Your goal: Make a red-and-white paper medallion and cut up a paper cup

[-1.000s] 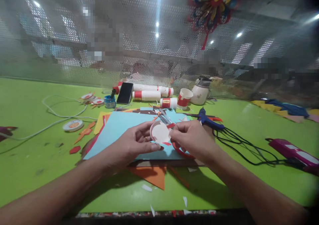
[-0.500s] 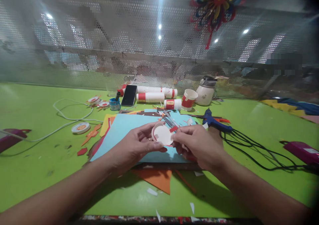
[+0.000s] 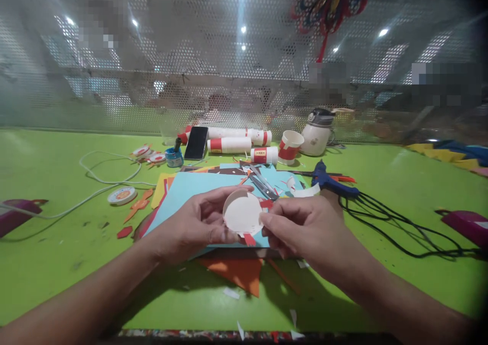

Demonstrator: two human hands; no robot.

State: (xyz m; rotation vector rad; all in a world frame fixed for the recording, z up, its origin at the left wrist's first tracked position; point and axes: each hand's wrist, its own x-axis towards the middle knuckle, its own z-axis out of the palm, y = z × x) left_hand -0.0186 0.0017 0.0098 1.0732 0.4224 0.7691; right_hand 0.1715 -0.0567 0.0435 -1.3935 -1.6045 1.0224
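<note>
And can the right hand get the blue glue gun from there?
Probably yes: the blue glue gun lies just beyond the right hand, with a white paper strip near the way. That hand would likely need to let go of the round white cup piece first.

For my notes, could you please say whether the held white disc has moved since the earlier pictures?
Yes, the white disc has shifted slightly left, judged against the orange paper triangle.
</note>
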